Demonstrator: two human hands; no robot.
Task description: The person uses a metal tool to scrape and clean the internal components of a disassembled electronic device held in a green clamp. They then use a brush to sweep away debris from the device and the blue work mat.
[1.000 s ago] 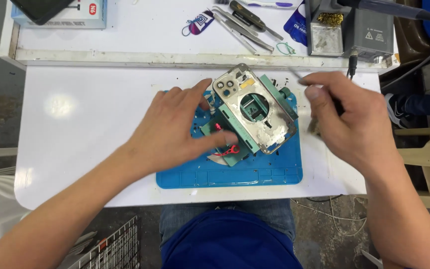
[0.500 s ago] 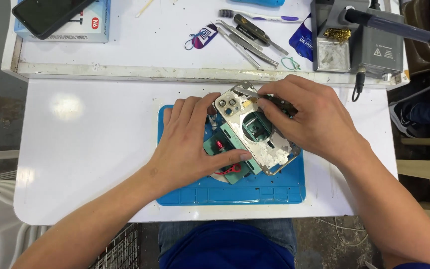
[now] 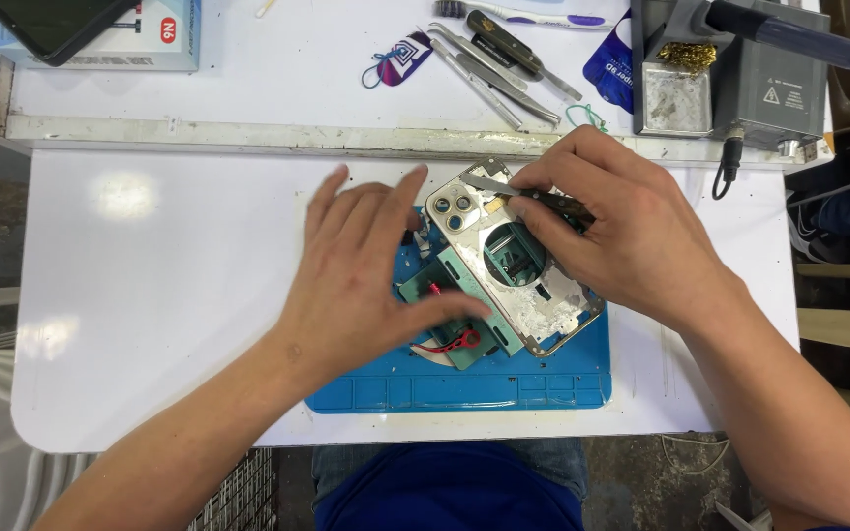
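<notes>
The phone frame [image 3: 514, 261] lies back-up, clamped in a green holder [image 3: 450, 300] on the blue mat [image 3: 464, 388], which keeps it from sliding. The left hand [image 3: 371, 270], fingers spread, presses the holder just left of the frame, steadying it. The right hand [image 3: 622, 231] pinches tweezers [image 3: 504, 189], tip at the frame's top edge beside the camera cluster [image 3: 455, 208].

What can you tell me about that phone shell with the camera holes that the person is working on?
The phone housing is a stripped metal-looking frame, silvery with a gold-toned edge. It has a cluster of three round camera openings at its upper left corner and a large round cut-out in the middle. It lies tilted diagonally on a green holder over a blue mat. The left hand steadies the holder; the right hand rests on the housing, holding tweezers to its top edge.
</notes>
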